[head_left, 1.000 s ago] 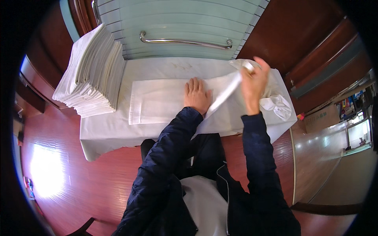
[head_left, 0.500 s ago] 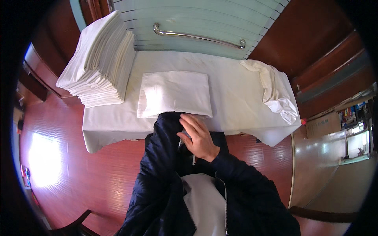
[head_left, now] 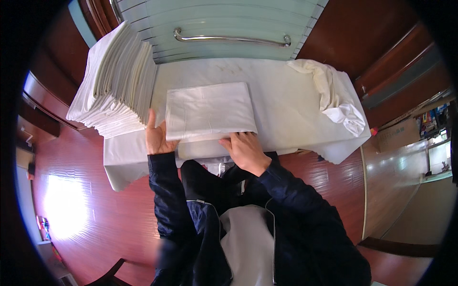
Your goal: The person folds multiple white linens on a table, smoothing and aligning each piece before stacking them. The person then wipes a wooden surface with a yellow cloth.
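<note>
Left hand [head_left: 160, 137] spread wide at the front-left corner of the folded cloth [head_left: 210, 109]; right hand [head_left: 245, 148] at its front edge, fingertips hidden, grip unclear. Cloth: flat rectangle, faint creases, on white tablecloth [head_left: 279, 107], right of layered fabric stack [head_left: 121, 81].

From my end I could read no words or numbers. The brown cardboard box [head_left: 398, 137] toward the right edge of the frame bore faint marks, too small and blurred for me to make out, as was any print on the coloured items [head_left: 431, 117] beside it.
</note>
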Action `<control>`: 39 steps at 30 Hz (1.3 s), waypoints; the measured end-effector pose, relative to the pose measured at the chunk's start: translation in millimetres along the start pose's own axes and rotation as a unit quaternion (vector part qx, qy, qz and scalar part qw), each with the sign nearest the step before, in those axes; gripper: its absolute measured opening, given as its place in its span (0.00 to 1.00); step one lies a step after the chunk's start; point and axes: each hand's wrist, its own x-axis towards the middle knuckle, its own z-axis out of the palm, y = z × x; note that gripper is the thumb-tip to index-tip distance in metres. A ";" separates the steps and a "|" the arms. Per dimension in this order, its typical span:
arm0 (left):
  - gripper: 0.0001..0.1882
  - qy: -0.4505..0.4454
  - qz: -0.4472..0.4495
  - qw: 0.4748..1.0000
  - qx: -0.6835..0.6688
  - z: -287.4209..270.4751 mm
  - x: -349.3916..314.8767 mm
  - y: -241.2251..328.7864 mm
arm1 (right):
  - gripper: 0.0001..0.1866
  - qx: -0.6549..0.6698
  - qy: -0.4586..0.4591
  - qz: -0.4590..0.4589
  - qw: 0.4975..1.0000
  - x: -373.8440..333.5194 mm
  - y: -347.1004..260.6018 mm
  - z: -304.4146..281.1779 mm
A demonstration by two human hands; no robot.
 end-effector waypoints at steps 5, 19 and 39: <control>0.17 0.052 0.068 0.939 0.332 -20.6 5.5 7.3 | 0.22 0.060 -0.074 0.049 0.994 18.1 -2.8 2.2; 0.20 0.062 0.037 0.952 0.299 -30.0 8.0 13.1 | 0.23 0.109 0.087 0.032 0.990 82.9 49.5 59.3; 0.23 -0.032 0.081 0.937 0.340 -7.6 12.0 13.5 | 0.28 0.156 0.040 -0.024 0.987 -25.8 12.0 -18.1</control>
